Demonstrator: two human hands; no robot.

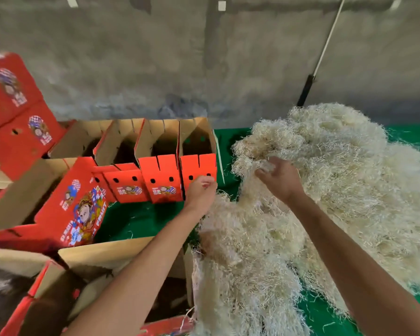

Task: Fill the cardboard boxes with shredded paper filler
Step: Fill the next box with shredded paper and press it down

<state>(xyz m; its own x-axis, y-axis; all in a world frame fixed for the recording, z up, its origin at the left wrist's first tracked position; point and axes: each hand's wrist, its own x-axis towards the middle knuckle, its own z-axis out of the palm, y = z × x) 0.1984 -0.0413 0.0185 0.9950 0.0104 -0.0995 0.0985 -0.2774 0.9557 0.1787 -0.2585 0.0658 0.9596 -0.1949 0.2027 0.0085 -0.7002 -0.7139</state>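
Green-covered worktop [141, 221] against a grey concrete wall [155, 69]. A big heap of pale shredded paper filler [337, 190] covers the right half of the worktop, running from the back edge down to the near edge.

Row of four open red cardboard boxes [160, 175] stands along the back-left part of the worktop, flaps up, brown insides showing; nothing can be made out inside them. The rightmost box [198, 151] sits near the filler heap, with a strip of green between them.

More red boxes [15, 105] are stacked at the far left. One printed box [78, 209] lies tilted toward the left edge. Open boxes [107, 263] crowd the near-left corner; one at the lower left edge shows some filler inside, blurred.

Left hand [200, 192] is at the front lower corner of the rightmost box, fingers curled; whether they pinch the box or strands of filler, cannot tell. Right hand [280, 178] is in the left edge of the heap, fingers curled round a tuft of filler.

A white pole [325, 49] with a dark lower end leans against the wall behind the heap.
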